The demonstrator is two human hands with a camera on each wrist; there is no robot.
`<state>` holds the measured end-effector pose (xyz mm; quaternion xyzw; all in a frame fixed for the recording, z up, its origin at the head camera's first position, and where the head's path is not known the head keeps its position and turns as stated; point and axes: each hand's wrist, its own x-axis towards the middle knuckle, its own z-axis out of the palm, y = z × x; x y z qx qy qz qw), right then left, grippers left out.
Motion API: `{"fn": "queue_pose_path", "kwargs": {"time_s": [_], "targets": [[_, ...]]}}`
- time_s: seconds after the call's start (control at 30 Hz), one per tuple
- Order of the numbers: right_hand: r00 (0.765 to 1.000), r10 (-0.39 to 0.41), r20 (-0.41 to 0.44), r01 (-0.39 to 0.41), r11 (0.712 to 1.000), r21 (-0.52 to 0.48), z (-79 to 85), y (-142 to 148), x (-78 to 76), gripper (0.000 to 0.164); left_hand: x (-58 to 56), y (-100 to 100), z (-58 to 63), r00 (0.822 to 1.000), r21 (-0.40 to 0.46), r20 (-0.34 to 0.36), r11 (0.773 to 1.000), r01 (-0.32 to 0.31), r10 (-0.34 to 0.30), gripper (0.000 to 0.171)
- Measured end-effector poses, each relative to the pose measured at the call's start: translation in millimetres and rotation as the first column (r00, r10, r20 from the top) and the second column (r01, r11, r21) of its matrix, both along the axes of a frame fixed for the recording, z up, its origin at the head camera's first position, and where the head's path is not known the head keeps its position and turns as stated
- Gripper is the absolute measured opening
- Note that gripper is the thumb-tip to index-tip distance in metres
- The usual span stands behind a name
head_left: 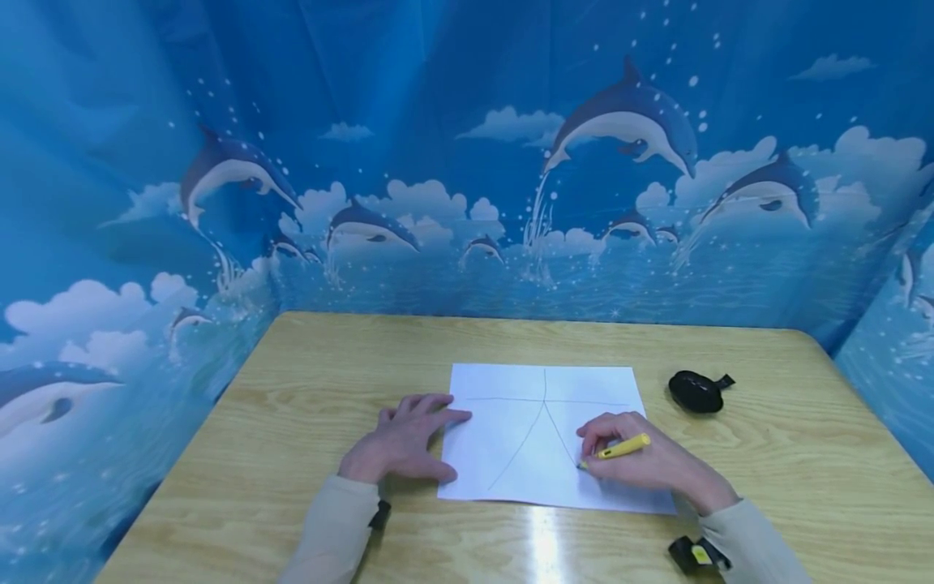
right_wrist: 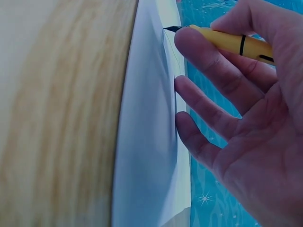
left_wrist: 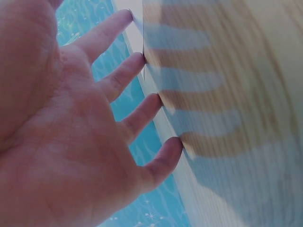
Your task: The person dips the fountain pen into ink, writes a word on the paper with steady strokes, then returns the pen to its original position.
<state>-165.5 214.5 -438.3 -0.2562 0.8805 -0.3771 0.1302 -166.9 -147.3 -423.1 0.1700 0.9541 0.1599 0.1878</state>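
A white sheet of paper [head_left: 511, 454] lies on the table, bearing a thin horizontal line, a short vertical one and two slanting lines that spread downward from where they meet. My right hand [head_left: 642, 458] pinches a yellow fountain pen [head_left: 626, 447] over the sheet's right part. In the right wrist view the pen's dark nib [right_wrist: 172, 29] is at the paper, and the lower fingertips rest on the sheet. My left hand [head_left: 404, 438] lies with fingers spread at the paper's left edge, thumb and index fingertip on the sheet, the other fingertips on the wood.
The light wooden table [head_left: 306, 430] ends at a blue curtain [head_left: 438, 146] printed with dolphins, behind and at both sides. On the table beyond my right hand sits a small black pouch-like object [head_left: 696, 392] with a short tab.
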Motion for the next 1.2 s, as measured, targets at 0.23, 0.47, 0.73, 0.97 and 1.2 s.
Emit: {"fn": "queue_pose_path", "kwargs": {"time_s": [0.23, 0.47, 0.73, 0.97, 1.2], "targets": [[1.000, 0.011, 0.028, -0.011, 1.000, 0.013, 2.3, 1.6, 0.3, 0.014, -0.7, 0.4, 0.3, 1.000, -0.001, -0.003, 1.000, 0.001, -0.001, 0.080], [0.998, 0.014, 0.064, -0.016, 1.000, 0.022, 5.1, 2.7, 0.9, 0.012, -0.9, 0.3, 1.0, 1.000, -0.001, -0.010, 1.000, 0.005, -0.005, 0.081], [0.994, 0.023, 0.107, -0.024, 1.000, 0.010, 5.6, 4.9, 2.6, 0.012, -1.2, 0.2, 0.6, 1.000, -0.007, -0.006, 1.000, 0.000, 0.000, 0.081], [0.991, 0.031, 0.133, -0.035, 0.999, 0.026, 6.0, 6.2, 3.9, 0.012, -1.0, -0.3, 0.4, 1.000, -0.004, -0.001, 1.000, 0.001, -0.001, 0.080], [0.989, 0.057, 0.137, -0.061, 0.998, 0.024, 6.1, 8.2, 4.9, 0.012, 0.9, -0.5, 1.3, 1.000, 0.019, -0.002, 1.000, 0.003, -0.003, 0.079]]}}
